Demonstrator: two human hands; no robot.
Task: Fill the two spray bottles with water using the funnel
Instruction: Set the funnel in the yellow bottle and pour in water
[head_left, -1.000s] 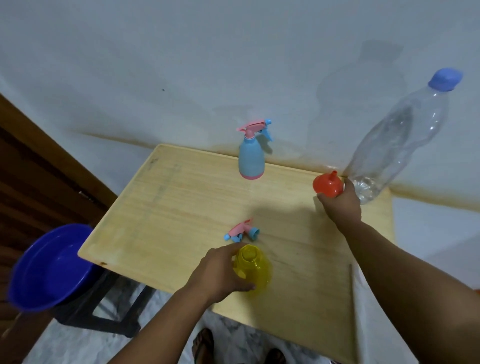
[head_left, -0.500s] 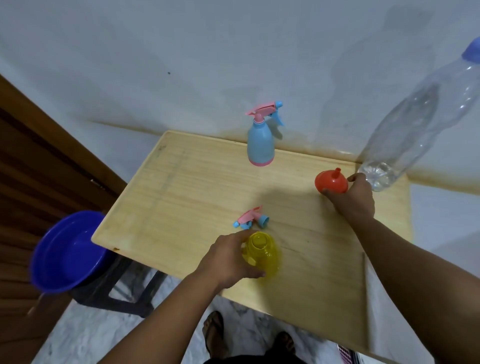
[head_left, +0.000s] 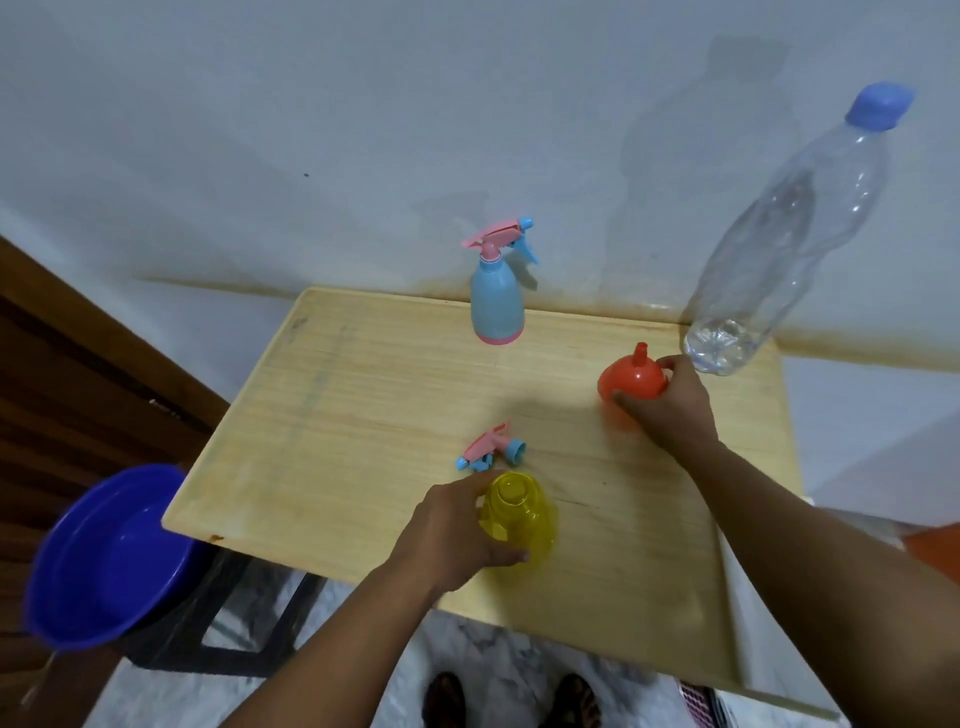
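A yellow spray bottle (head_left: 519, 517) with no top stands near the front of the wooden table (head_left: 363, 395). My left hand (head_left: 452, 530) grips its side. Its pink and blue spray head (head_left: 491, 449) lies on the table just behind it. My right hand (head_left: 672, 410) grips the orange funnel (head_left: 628, 382), spout up, slightly above the table at the right. A blue spray bottle (head_left: 496, 301) with its pink trigger top on stands at the back by the wall. A tall clear water bottle (head_left: 779, 249) with a blue cap stands at the back right, a little water at its bottom.
A blue plastic basin (head_left: 104, 561) sits on a dark stool left of and below the table. The white wall runs right behind the table. A wooden door is at the far left. Feet in sandals show on the floor under the front edge.
My right hand has closed round the orange funnel and lifted it a little off the table. My left hand has stayed on the yellow bottle. The camera view shifted slightly.
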